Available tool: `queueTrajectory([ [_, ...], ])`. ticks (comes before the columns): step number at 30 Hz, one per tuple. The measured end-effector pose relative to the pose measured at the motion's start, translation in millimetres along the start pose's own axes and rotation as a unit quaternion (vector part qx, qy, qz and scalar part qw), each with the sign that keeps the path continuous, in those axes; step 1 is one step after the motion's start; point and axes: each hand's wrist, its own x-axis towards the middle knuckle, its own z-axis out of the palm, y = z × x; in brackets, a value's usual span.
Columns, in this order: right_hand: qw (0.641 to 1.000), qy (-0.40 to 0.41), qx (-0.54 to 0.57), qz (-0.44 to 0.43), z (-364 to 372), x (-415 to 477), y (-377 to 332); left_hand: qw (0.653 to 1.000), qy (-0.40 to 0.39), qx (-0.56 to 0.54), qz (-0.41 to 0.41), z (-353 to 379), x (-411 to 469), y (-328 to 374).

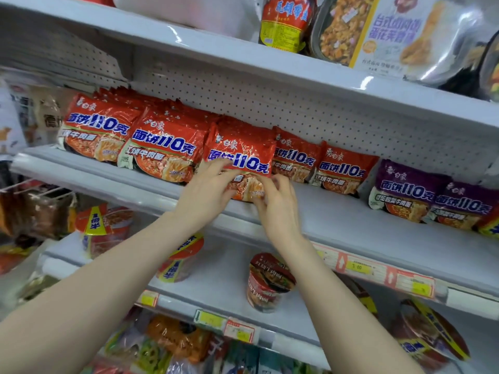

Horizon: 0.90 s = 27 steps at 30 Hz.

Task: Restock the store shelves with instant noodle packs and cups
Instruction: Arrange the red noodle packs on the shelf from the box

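A red instant noodle pack (240,155) stands on the middle shelf (351,220), in a row of the same red packs (164,149). My left hand (208,193) holds its lower left edge, fingers curled onto the front. My right hand (278,203) pinches its lower right corner. More red packs (343,171) lean to the right of it, then purple packs (405,193). On the shelf below stands a dark red noodle cup (267,282), with a red and yellow cup (181,260) lying tilted to its left.
The upper shelf (243,58) overhangs close above the packs and carries large bowl meals (378,31). Price tags (359,267) line the shelf edges. Bare shelf surface lies in front of the packs on the right. Bagged goods (35,211) hang at far left.
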Motion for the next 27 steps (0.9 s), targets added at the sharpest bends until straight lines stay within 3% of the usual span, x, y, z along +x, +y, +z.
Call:
queueTrajectory([
  [13, 0.997, -0.021, 0.073, -0.022, -74, -120, 35, 0.998, 0.022, 0.003, -0.052, -3, -94, 134],
  [19, 0.992, -0.052, 0.112, -0.008, -67, -203, 53, 0.994, -0.011, 0.024, -0.109, 20, -159, 170],
  [27, 0.978, -0.120, 0.163, 0.050, -37, -313, 78, 0.981, -0.074, -0.028, -0.178, 66, -257, 182],
])
